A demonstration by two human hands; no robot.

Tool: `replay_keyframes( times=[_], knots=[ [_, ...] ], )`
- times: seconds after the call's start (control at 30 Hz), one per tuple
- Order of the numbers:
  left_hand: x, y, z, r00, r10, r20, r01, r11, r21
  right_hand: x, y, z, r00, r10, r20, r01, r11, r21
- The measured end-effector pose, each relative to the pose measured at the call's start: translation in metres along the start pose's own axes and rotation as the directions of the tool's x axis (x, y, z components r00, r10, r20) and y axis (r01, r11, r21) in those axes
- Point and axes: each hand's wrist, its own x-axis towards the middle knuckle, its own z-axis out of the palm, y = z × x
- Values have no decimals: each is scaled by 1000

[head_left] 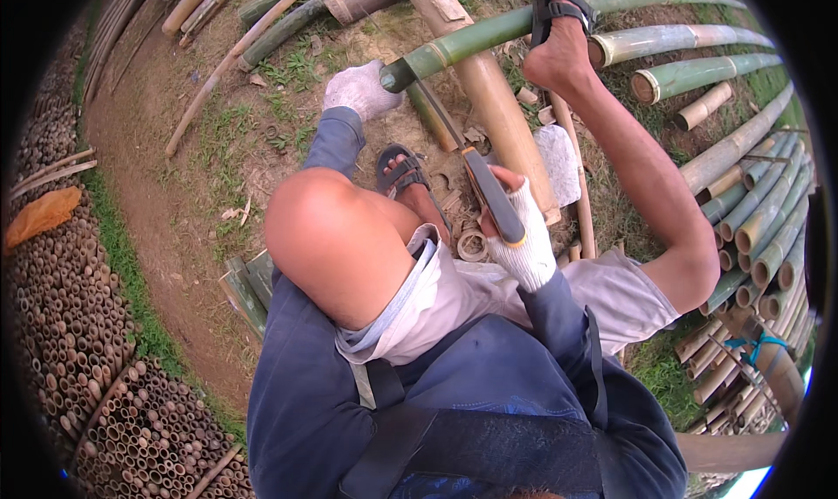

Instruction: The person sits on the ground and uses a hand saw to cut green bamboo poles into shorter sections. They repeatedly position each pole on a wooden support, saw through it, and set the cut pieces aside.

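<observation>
A green bamboo pole [482, 36] lies across a thick tan bamboo log [493, 106] at the top of the view. My left hand [362, 90], in a whitish glove, is closed on the pole's cut near end; some fingers are hidden behind it. In my gloved right hand [522, 237] is the grey and orange handle of a hand saw [491, 193]. Its thin blade runs up to the underside of the pole, a little right of my left hand. One sandalled foot [563, 14] presses on the pole; the other foot [403, 172] stands on the ground.
Several bamboo poles [690, 41] lie at the right, above a stack of cut poles [768, 228]. A pale stone block [559, 163] sits beside the log. Bamboo rings [472, 246] and offcuts lie near my right hand. Many short pieces [78, 324] are piled at the left.
</observation>
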Motion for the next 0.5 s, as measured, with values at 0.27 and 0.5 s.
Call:
replay_keyframes(
  times=[0.27, 0.5],
  knots=[
    [0, 2, 2, 1000, -28, 8, 28, 1000, -5, -24, 27, 5, 994, -107, 10, 107, 993, 46],
    [-2, -6, 12, 1000, 4, 1, -4, 1000, -22, -51, -22, -30, 998, -53, 18, 53, 999, -4]
  ],
)
